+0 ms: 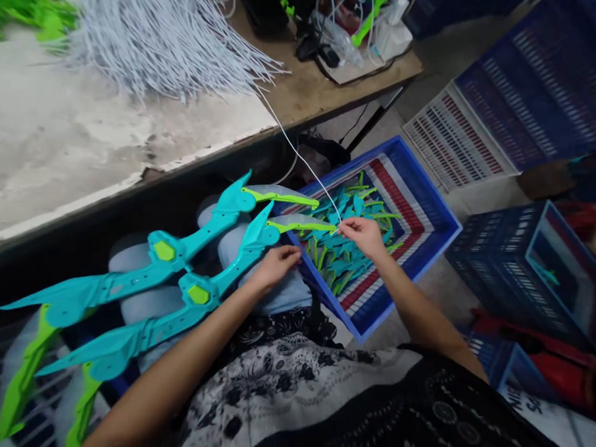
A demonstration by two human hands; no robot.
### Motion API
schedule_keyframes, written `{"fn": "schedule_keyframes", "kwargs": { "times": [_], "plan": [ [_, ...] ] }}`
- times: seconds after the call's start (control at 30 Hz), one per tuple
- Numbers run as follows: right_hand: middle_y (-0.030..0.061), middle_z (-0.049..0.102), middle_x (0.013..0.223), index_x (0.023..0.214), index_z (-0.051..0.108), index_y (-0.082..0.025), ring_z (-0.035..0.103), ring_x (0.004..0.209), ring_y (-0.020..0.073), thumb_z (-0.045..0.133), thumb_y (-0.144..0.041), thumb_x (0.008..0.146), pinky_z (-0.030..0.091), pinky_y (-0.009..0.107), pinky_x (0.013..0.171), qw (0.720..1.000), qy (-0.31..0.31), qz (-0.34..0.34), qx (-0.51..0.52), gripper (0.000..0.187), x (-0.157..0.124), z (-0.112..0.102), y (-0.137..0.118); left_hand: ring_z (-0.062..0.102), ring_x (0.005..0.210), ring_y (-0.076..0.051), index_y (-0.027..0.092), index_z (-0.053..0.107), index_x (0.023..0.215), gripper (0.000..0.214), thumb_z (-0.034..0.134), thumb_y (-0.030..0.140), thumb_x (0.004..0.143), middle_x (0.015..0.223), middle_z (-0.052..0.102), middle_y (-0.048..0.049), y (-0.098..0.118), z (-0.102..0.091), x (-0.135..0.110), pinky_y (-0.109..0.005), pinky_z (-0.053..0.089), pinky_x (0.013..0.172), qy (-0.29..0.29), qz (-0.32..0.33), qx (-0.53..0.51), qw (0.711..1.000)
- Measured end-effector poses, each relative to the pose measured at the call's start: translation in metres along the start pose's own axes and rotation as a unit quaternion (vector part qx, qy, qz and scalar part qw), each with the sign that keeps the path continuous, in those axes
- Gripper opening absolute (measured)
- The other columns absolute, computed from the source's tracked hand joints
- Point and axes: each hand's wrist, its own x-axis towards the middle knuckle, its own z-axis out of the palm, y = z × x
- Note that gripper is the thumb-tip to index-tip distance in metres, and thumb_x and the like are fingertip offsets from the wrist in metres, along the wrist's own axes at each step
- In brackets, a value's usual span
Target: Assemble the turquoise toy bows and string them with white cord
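pinching cord (pixel 301 156) in right hand (pixel 361 234) at right tip of near bow (pixel 199 294); can't tell grip of curled left hand (pixel 276 263). steady bow, ease cord from far bundle (pixel 172 40).

The plastic toys (pixel 122 282) are teal marked with lime green, the string (pixel 308 164) white like the bundled cords (pixel 172 40), the basket (pixel 412 195) banded in blue, red and white, the tabletop (pixel 60 114) stained off-white and brown, the trousers (pixel 280 295) pale blue, the shirt (pixel 291 375) black-and-white with flowers.
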Motion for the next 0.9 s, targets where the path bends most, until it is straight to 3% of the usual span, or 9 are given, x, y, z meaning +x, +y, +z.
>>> {"fn": "schedule_keyframes", "kwargs": {
  "times": [0.1,0.2,0.47,0.73,0.9],
  "plan": [
    [0.0026,0.067,0.066,0.072,0.068,-0.016,0.056,0.057,0.0113,0.06,-0.039,0.074,0.046,0.025,0.057,0.995,0.081,-0.039,-0.052,0.025,-0.011,0.01,0.02,0.062,0.072,-0.014,0.011,0.064,0.092,0.022,0.066,0.023,0.074,0.081,0.067,-0.0064,-0.001,0.019,0.029,-0.026,0.048,0.068,0.017,-0.059,-0.12,0.991],
    [0.0028,0.068,0.069,0.075,0.069,-0.016,0.055,0.058,0.0115,0.057,-0.037,0.078,0.046,0.026,0.059,0.985,0.116,-0.069,-0.111,0.024,-0.014,0.016,0.03,0.063,0.071,-0.014,0.01,0.064,0.087,0.017,0.068,0.02,0.074,0.078,0.067,-0.0067,-0.002,0.032,0.048,-0.026,0.049,0.068,0.012,-0.083,-0.16,0.984],
    [0.0038,0.069,0.075,0.08,0.069,-0.018,0.057,0.061,0.0124,0.053,-0.038,0.084,0.047,0.026,0.062,0.975,0.146,-0.105,-0.134,0.026,-0.011,0.02,0.04,0.063,0.066,-0.011,0.01,0.064,0.092,0.013,0.057,0.014,0.082,0.077,0.067,-0.0067,-0.004,0.049,0.069,-0.024,0.051,0.067,-0.008,-0.103,-0.185,0.977],
    [0.0058,0.069,0.079,0.081,0.068,-0.02,0.062,0.075,0.0168,0.049,-0.034,0.089,0.051,0.031,0.071,0.955,0.121,-0.186,-0.196,0.025,-0.019,0.019,0.046,0.063,0.065,-0.011,0.01,0.064,0.085,0.008,0.057,0.012,0.083,0.077,0.068,-0.0072,-0.001,0.056,0.077,-0.024,0.05,0.067,-0.03,-0.104,-0.205,0.973],
    [0.0063,0.069,0.081,0.083,0.068,-0.02,0.063,0.076,0.0168,0.049,-0.034,0.09,0.052,0.032,0.072,0.953,0.148,-0.185,-0.192,0.025,-0.021,0.019,0.048,0.063,0.064,-0.011,0.01,0.064,0.085,0.011,0.053,0.01,0.085,0.076,0.068,-0.0068,0.0,0.059,0.078,-0.024,0.051,0.067,-0.038,-0.107,-0.206,0.972]
  ]
}}
